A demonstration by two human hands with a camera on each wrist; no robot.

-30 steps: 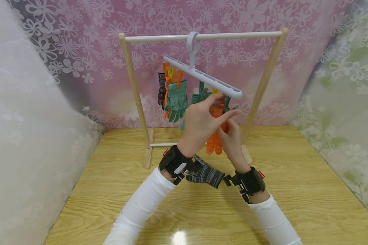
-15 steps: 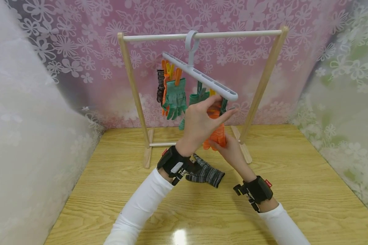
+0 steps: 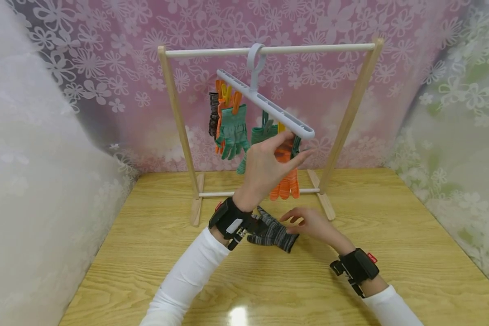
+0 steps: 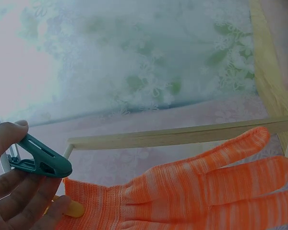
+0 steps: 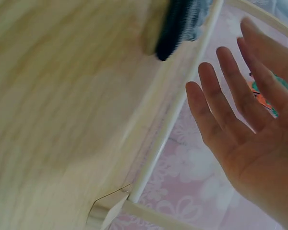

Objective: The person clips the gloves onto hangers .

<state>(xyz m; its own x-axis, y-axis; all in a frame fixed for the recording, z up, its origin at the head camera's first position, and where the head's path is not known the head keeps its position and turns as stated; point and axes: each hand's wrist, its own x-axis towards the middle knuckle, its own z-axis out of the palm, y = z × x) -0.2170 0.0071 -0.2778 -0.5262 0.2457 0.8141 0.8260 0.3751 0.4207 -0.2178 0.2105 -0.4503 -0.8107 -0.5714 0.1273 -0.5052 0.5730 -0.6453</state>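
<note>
My left hand (image 3: 265, 160) is raised at the near end of the grey hanger (image 3: 283, 113). It pinches a green clothespin (image 4: 45, 158) between thumb and fingers. Beside that clip an orange glove (image 4: 182, 191) hangs fingers down, its cuff by a yellow clothespin (image 4: 74, 208). My right hand (image 3: 309, 224) hovers just by the cuff of a black-and-grey glove (image 3: 273, 231) on the table. In the right wrist view its fingers (image 5: 213, 91) are spread and hold nothing. That view catches only the dark edge of the glove.
The hanger hooks over the white bar (image 3: 318, 47) of a wooden rack (image 3: 352, 117). Green gloves (image 3: 233, 131), an orange one and a dark one (image 3: 213, 115) hang at its far end on orange and yellow clothespins. Another green glove (image 3: 262, 132) hangs mid-hanger.
My right hand has let go of the orange glove and come down to the black-and-grey glove. The hanger's near end has swung slightly left and down. My left hand stays by the green clothespin.
</note>
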